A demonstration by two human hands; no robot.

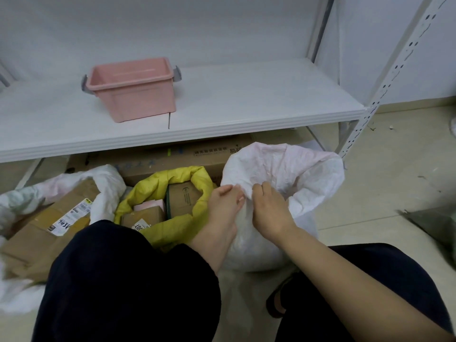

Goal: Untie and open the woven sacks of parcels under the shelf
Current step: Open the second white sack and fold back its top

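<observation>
Bare forearms (345,275), loose black trousers (128,280), and one dark slipper (275,303).

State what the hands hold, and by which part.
Left hand and right hand both pinch the white sack by crumpled fabric on its near side, near the top.

I held my left hand (225,206) and right hand (270,211) close together, both forearms reaching forward, fingers pinching the white sack (298,169).
</observation>
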